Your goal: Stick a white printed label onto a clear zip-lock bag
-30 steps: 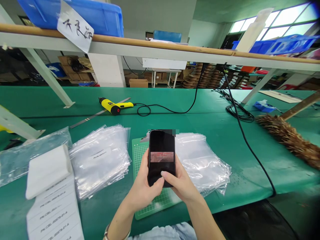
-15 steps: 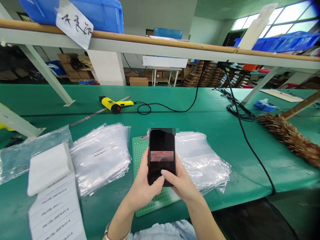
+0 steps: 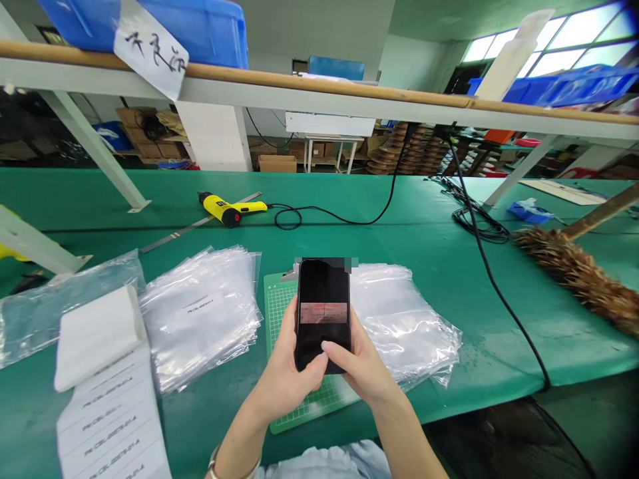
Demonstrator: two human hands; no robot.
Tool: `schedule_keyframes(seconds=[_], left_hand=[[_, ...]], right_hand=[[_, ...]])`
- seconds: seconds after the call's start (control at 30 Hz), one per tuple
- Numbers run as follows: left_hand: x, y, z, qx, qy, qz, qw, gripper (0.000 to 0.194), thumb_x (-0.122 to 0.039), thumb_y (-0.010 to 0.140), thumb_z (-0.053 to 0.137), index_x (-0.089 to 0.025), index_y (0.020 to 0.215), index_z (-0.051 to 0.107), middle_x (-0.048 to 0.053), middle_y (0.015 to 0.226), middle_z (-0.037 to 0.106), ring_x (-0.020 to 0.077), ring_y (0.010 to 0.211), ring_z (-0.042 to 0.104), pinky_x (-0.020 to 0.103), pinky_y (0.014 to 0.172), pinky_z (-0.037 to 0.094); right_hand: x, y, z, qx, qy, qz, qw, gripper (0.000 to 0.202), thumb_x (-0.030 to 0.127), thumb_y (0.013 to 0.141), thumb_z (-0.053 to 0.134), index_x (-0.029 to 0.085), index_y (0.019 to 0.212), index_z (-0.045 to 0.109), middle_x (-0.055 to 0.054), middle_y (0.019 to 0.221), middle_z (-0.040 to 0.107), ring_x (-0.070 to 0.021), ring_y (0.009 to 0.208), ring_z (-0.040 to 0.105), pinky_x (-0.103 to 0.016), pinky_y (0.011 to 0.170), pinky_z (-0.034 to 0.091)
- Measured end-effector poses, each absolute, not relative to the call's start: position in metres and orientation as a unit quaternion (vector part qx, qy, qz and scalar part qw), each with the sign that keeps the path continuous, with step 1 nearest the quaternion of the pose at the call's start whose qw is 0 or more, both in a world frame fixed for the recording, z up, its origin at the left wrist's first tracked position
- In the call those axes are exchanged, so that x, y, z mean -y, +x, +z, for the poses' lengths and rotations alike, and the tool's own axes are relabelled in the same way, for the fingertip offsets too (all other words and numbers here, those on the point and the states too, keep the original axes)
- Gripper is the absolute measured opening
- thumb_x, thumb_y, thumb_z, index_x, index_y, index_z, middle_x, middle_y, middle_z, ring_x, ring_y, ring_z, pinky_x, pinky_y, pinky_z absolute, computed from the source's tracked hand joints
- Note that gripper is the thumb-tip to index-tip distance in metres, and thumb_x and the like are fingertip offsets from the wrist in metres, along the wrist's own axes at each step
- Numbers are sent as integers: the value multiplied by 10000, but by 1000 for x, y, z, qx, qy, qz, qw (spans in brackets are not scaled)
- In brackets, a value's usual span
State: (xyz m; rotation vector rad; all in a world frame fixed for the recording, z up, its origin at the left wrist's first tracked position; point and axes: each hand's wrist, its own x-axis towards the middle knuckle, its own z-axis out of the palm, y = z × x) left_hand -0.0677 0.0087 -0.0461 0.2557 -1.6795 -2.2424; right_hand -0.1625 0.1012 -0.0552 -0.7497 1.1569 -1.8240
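Observation:
A black phone (image 3: 323, 286) is held upright between my two hands, with a reddish picture band across its dark screen. My left hand (image 3: 287, 372) grips its left side and my right hand (image 3: 367, 366) its right side; both thumbs meet over the lower screen. Beneath the phone lies a green cutting mat (image 3: 299, 412) with a grid. Clear plastic bags are stacked to the right (image 3: 409, 326), partly under the mat's area, and another bag stack (image 3: 204, 319) with a printed label on top lies to the left. A folded strip of printed labels (image 3: 114, 412) rests at the far left.
A yellow heat gun (image 3: 224, 209) lies on a metal ruler (image 3: 180, 234) at the back of the green table (image 3: 339, 193). Black cables (image 3: 482, 246) hang at the right, near a bristly brush (image 3: 574, 273). A shelf (image 3: 349, 96) spans above, holding a blue bin (image 3: 200, 30).

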Motion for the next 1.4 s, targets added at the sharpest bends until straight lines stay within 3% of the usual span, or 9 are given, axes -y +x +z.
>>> schedule_keyframes(seconds=[0.37, 0.73, 1.07, 1.4], left_hand=[[-9, -67, -47, 590, 90, -785, 163, 756, -353, 812, 580, -310, 1384, 86, 71, 967, 533, 54, 449, 431, 221, 412, 354], [-9, -67, -48, 587, 82, -789, 160, 714, -346, 819, 576, -286, 1358, 110, 32, 865, 518, 53, 447, 414, 218, 417, 352], [-9, -68, -48, 594, 95, -782, 167, 709, -349, 816, 576, -292, 1356, 121, 81, 1006, 527, 44, 447, 424, 221, 412, 350], [-8, -68, -49, 596, 89, -779, 175, 732, -295, 799, 582, -280, 1372, 126, 75, 1006, 555, 41, 435, 425, 223, 418, 369]], right_hand=[[-101, -160, -47, -459, -293, -719, 431, 473, 291, 765, 629, 284, 1187, 417, -46, 1145, 571, -256, 1028, 567, -282, 521, 538], [-102, -158, -43, -452, -290, -724, 433, 460, 277, 776, 626, 288, 1189, 421, -44, 1100, 587, -255, 996, 592, -282, 496, 553], [-101, -158, -44, -460, -286, -722, 430, 445, 284, 782, 619, 289, 1183, 423, -38, 1117, 586, -252, 996, 591, -283, 498, 557], [-101, -159, -45, -436, -288, -724, 451, 525, 421, 773, 607, 289, 1228, 381, -55, 1136, 578, -233, 874, 628, -285, 499, 550]])
